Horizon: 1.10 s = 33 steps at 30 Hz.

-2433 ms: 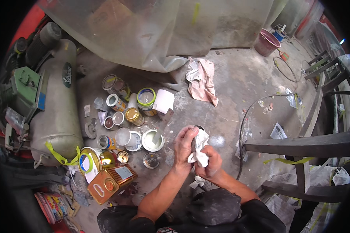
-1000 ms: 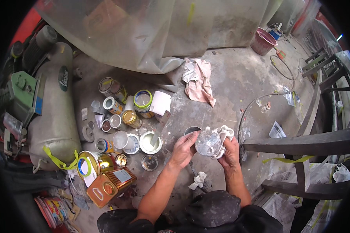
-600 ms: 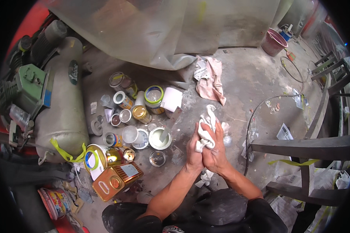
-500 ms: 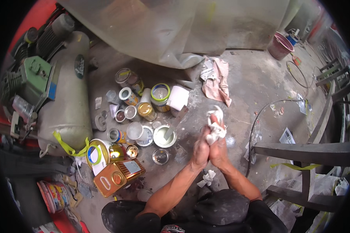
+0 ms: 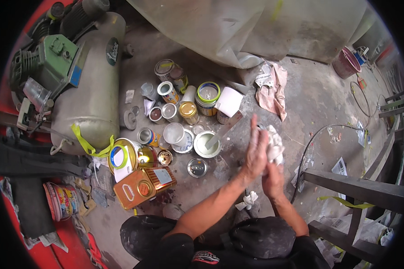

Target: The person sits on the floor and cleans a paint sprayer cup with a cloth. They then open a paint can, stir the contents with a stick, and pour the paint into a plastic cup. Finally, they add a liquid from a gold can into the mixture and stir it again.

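Observation:
A crumpled white rag [image 5: 276,145] is bunched in my right hand [image 5: 272,180], which presses it against my left hand. My left hand [image 5: 255,154] points away from me with its fingers stretched out, the rag along its right side. Left of my hands stands an open can [image 5: 208,152] of pale paint with a flat stirring stick [image 5: 226,127] leaning in it. Closer to me, a round metal lid [image 5: 197,167] lies on the floor. Another white rag [image 5: 248,201] lies just below my wrists, near my knees.
Several paint cans [image 5: 189,112] cluster on the left, with a copper-coloured rectangular tin [image 5: 141,188] nearer me. A compressor tank [image 5: 92,89] stands beyond them. A pink cloth [image 5: 274,92] lies ahead. On the right are a dark metal frame [image 5: 354,184], a hose [image 5: 307,145] and a bucket [image 5: 346,62].
The view has shifted, so the scene sits farther right. My left fingers have straightened, and the rag has passed from between both hands to my left hand's right side, in my right hand.

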Tool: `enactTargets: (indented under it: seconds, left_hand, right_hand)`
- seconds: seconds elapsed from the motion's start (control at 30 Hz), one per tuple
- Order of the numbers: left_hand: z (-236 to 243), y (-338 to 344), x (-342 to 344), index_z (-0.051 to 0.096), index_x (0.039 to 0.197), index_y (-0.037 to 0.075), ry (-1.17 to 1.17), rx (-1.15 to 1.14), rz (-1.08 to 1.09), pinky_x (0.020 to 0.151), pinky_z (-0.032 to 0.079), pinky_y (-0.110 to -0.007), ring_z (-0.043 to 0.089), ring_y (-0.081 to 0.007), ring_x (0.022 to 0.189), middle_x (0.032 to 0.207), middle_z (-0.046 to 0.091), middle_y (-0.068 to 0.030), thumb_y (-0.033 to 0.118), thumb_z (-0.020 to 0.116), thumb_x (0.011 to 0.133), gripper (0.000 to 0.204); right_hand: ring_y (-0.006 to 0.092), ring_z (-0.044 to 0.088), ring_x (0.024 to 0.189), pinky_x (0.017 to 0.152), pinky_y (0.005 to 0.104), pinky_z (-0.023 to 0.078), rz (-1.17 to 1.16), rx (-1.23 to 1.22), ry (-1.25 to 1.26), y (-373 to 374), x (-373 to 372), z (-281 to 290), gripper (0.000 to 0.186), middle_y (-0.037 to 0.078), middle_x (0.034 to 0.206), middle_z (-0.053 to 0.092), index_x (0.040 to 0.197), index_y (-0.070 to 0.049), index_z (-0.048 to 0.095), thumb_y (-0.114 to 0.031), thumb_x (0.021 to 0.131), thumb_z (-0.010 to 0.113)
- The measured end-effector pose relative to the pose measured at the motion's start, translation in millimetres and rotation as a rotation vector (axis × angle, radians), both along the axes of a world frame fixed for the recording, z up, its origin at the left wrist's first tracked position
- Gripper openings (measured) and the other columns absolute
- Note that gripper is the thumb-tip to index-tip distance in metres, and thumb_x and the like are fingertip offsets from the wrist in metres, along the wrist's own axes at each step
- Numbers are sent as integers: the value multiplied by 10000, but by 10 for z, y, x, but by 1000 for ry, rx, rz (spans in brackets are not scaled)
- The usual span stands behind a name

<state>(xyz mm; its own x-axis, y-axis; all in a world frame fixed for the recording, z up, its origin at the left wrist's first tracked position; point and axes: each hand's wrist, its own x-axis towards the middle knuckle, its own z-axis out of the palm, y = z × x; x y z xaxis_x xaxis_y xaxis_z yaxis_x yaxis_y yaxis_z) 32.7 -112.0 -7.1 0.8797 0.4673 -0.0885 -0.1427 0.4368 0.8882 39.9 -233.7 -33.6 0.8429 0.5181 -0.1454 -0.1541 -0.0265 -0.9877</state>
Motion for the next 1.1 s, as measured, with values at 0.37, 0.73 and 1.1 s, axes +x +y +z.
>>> enactTargets:
  seconds: [0.37, 0.73, 1.1]
  left_hand:
    - [-357, 716, -49, 550, 1297, 13, -260, -977, -258, 948, 538, -521, 623, -422, 1161, 1277, 627, -247, 507, 399, 1034, 580]
    - [-211, -32, -120, 519, 1412, 65, -231, -882, -256, 1120, 397, -355, 565, -175, 1258, 1371, 598, -51, 380, 391, 1076, 478]
    - [-286, -134, -221, 529, 1342, 98, 3, -468, -322, 1026, 424, -295, 540, -101, 1161, 1247, 582, 11, 449, 359, 1085, 467]
  right_hand:
    - [187, 718, 838, 773, 293, 586, -85, 443, 222, -284, 330, 642, 378, 148, 974, 729, 1157, 80, 640, -137, 849, 670]
    - [394, 526, 1306, 1128, 430, 377, -273, -215, -750, 328, 357, 328, 446, 243, 1415, 528, 1295, -1, 638, 47, 875, 496]
    - [386, 438, 1332, 1116, 484, 328, -140, -71, -690, 222, 128, 115, 635, 248, 1421, 466, 1258, 66, 600, -500, 1009, 457]
